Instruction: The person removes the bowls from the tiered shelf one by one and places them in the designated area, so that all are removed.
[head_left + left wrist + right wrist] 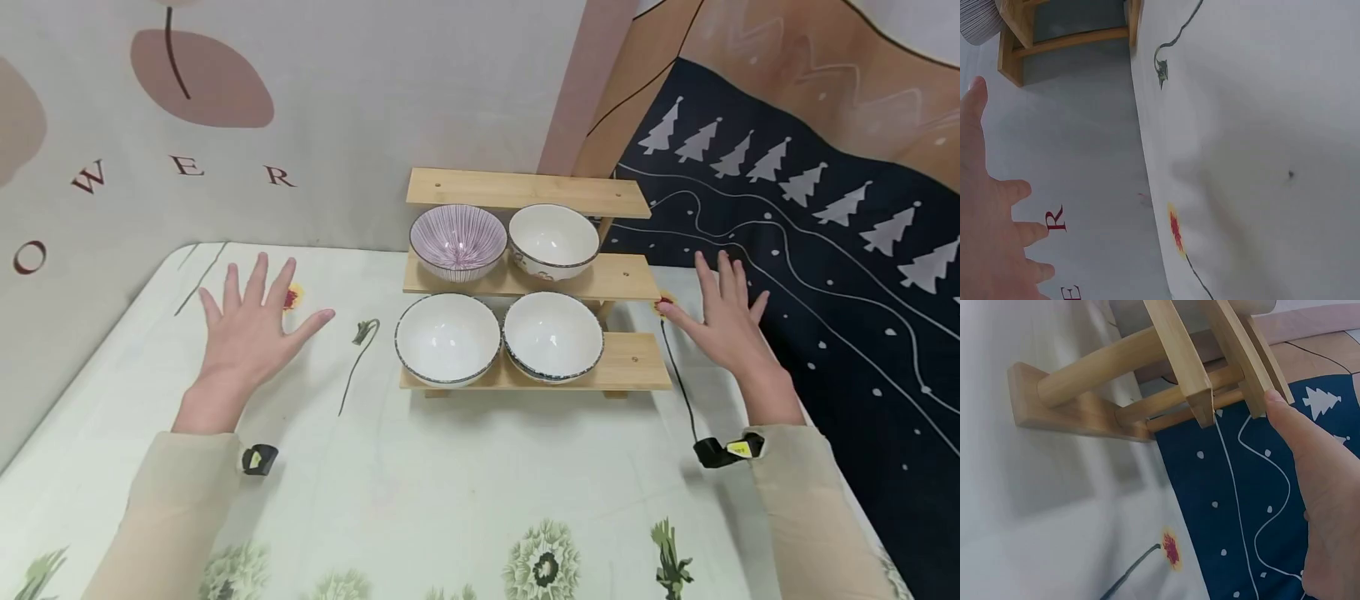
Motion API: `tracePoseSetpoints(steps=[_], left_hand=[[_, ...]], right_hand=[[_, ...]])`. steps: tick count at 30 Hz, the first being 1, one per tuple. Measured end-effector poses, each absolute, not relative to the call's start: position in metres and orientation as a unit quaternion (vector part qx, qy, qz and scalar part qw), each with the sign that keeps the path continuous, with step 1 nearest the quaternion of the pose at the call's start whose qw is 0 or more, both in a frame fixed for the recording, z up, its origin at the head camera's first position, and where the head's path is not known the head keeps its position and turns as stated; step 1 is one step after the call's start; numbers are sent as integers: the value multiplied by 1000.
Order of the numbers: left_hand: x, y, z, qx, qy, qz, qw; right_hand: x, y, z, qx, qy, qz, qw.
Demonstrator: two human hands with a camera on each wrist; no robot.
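Observation:
A three-tier wooden shelf [630, 360] stands on the table between my hands. Its middle tier bears a purple-striped bowl [458, 240] and, to the right, a white bowl with a dark rim [553, 237]. Two more white bowls, a left one [447, 337] and a right one [553, 335], sit side by side on the lowest tier. My left hand [251, 329] hovers left of the shelf, fingers spread, holding nothing. On the other side my right hand [727, 321] is held with fingers extended, also holding nothing. In the right wrist view the shelf's side legs [1104, 365] show near the thumb.
A pale flower-printed cloth [480, 492] covers the table. Behind rises a light wall hanging [360, 108] with printed letters; a dark cloth with white trees [795, 250] hangs on the right. The shelf's top tier [525, 190] bears no bowl.

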State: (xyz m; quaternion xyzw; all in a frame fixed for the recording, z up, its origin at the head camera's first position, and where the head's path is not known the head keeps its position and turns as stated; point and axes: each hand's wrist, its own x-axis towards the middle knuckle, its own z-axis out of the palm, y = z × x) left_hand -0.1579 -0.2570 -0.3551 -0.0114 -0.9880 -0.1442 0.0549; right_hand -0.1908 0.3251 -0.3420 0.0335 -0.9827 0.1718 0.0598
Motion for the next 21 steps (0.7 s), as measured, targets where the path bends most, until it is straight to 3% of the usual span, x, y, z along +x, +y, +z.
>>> tracePoseSetpoints(steps=[21], left_hand=[[-148, -248, -360, -13, -974, -218, 66]], right_hand=[[-191, 312, -349, 72, -963, 238, 100]])
